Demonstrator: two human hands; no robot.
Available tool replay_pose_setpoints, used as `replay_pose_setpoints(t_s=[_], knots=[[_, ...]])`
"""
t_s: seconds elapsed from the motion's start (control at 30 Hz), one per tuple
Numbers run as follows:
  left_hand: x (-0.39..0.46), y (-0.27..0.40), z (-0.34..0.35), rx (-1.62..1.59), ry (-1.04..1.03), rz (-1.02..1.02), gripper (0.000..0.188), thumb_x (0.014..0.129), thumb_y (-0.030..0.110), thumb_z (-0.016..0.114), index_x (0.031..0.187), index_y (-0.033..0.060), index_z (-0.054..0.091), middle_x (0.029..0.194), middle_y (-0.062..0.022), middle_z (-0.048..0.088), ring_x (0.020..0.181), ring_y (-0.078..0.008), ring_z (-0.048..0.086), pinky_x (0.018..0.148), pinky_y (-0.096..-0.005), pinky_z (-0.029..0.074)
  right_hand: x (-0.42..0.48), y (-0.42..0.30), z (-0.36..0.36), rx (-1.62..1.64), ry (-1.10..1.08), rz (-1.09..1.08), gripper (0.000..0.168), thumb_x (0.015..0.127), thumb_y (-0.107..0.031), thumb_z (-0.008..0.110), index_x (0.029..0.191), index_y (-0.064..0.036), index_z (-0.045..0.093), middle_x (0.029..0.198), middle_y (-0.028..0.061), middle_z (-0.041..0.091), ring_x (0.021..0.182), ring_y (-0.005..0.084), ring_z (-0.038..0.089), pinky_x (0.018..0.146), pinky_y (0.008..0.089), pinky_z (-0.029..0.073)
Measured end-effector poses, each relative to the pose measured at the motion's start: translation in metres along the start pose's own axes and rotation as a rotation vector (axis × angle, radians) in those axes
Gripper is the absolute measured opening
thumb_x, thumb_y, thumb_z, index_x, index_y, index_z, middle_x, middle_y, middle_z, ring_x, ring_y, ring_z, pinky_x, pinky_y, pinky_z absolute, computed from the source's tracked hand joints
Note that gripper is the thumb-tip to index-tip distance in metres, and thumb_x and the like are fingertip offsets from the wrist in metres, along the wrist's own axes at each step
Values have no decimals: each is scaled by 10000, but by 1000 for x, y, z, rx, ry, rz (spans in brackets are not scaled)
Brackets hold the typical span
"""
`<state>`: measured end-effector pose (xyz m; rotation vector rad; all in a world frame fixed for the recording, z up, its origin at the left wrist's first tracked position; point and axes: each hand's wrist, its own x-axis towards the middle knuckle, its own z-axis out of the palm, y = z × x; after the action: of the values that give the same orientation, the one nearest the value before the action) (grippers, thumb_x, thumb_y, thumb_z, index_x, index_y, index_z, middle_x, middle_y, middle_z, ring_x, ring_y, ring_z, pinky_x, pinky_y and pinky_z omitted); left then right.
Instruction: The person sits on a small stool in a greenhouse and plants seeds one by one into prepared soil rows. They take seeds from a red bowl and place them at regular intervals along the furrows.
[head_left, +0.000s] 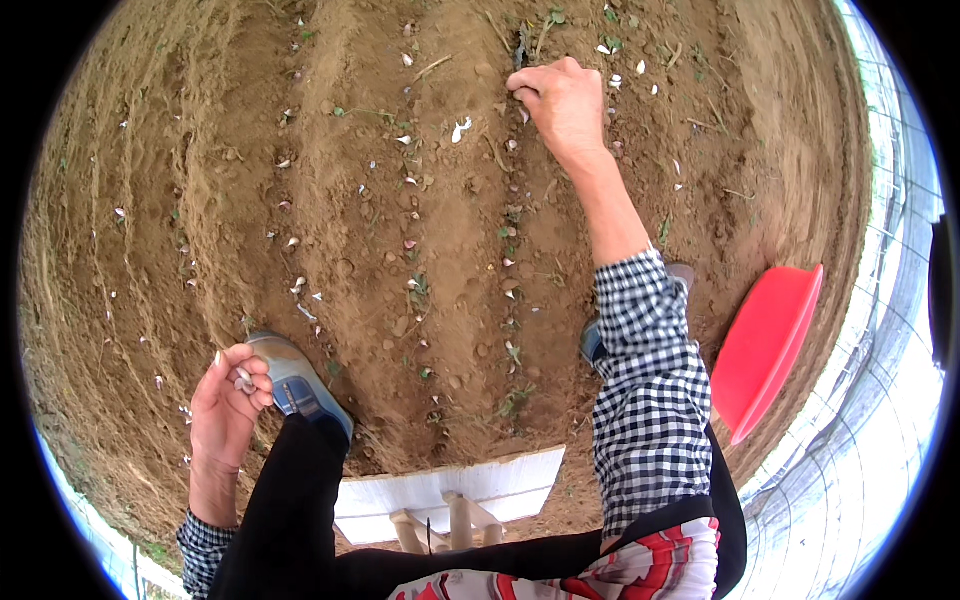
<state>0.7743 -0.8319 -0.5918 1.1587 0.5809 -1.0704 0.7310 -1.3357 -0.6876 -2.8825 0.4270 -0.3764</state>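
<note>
Several garlic cloves (244, 381) rest in the curled fingers of my left hand (225, 416), palm up beside my left shoe. My right hand (562, 105) reaches far forward and down to a furrow, thumb and fingers pinched together at the soil. Whatever may be between those fingertips is hidden. Just below them a pinkish clove (524, 115) sits in the furrow, and another clove (512, 145) lies a little nearer to me. More cloves, spaced apart, line this furrow and the neighbouring one, such as a pale clove (410, 244).
A red plastic basin (765, 352) stands tilted to my right, near a wire fence (847, 442). Between my legs is a white board (450, 491) with pole-like supports. My left shoe (296, 375) is planted on the ridged brown soil (465, 315).
</note>
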Motion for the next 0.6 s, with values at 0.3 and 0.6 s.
replay_pose_setpoints(t_s=[0.3,0.6], knots=[[-5,-10,-1,-11,1,0,362,1053,306,452,1160,-5,604,979,-132,678,827,-223,667,711,-333,565,-31,-9,-17,-193,-12,-108,218,693,-188,824,895,-213,744,837,-42,639,898,186,543,850,396,363],[-4,-15,3,-29,8,-13,369,1052,313,450,1156,-10,598,970,-145,675,825,-239,671,710,-350,569,-27,-8,-3,-338,-31,-189,153,722,-209,806,862,-182,750,858,-44,634,907,191,543,844,390,366]])
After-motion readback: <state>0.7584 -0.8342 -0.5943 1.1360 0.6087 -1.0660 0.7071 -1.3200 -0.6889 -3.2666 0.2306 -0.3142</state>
